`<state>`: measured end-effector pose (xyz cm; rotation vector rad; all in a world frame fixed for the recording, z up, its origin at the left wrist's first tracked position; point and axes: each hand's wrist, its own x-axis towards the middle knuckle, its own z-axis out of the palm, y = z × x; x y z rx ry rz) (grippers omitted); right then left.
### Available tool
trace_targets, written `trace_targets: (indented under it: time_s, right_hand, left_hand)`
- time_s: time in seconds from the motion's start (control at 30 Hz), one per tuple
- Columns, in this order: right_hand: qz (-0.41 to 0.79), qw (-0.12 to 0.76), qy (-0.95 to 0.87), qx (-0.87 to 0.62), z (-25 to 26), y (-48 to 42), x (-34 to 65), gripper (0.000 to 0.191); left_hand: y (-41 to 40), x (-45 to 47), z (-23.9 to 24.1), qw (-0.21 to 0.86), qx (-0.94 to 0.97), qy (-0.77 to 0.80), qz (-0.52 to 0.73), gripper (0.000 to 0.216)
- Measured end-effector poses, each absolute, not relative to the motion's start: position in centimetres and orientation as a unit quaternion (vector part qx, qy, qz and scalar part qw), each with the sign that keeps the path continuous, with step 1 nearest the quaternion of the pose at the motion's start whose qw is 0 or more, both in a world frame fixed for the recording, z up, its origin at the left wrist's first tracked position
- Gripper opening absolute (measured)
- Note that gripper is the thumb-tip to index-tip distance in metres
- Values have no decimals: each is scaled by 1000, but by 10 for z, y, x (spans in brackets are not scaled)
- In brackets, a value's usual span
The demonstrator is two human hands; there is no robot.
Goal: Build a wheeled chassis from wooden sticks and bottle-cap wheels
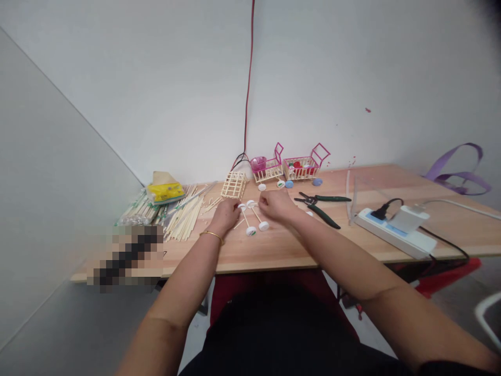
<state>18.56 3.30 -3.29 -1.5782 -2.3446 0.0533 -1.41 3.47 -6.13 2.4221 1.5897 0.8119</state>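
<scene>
Between my hands lie two axles, thin wooden sticks (pixel 256 214) with a white bottle cap (pixel 263 225) on each end. My left hand (pixel 227 215) is closed at the left of them, its fingertips by a far white cap (pixel 242 207). Curled on the other side is my right hand (pixel 276 204), its fingers next to the other far cap (pixel 251 204). What either hand pinches, if anything, is hidden or too small to tell. Just beyond my left hand stands a small open-work stick basket (pixel 234 185).
Two stick-built toy carts (pixel 301 169) with pink handles stand by the wall. Green-handled pruning shears (pixel 326 209) lie to the right, before a white power strip (pixel 395 232). Loose sticks (pixel 186 214) and a yellow tissue pack (pixel 165 190) are on the left.
</scene>
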Motion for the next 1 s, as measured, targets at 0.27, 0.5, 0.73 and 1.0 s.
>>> trace_targets:
  time_s: [0.27, 0.5, 0.73, 1.0]
  right_hand:
    - [29, 143, -823, -550, -30, 30, 185, 18]
    - [35, 156, -819, -551, -32, 31, 185, 16]
    - [73, 207, -818, -531, -28, 37, 200, 11]
    - [135, 321, -816, -461, -28, 49, 206, 12]
  left_hand:
    - [37, -11, -62, 59, 803, 532, 263, 12]
    - [39, -9, -63, 55, 799, 536, 266, 11]
    - [41, -9, -64, 61, 798, 536, 267, 11]
    - [37, -9, -62, 69, 796, 539, 265, 13]
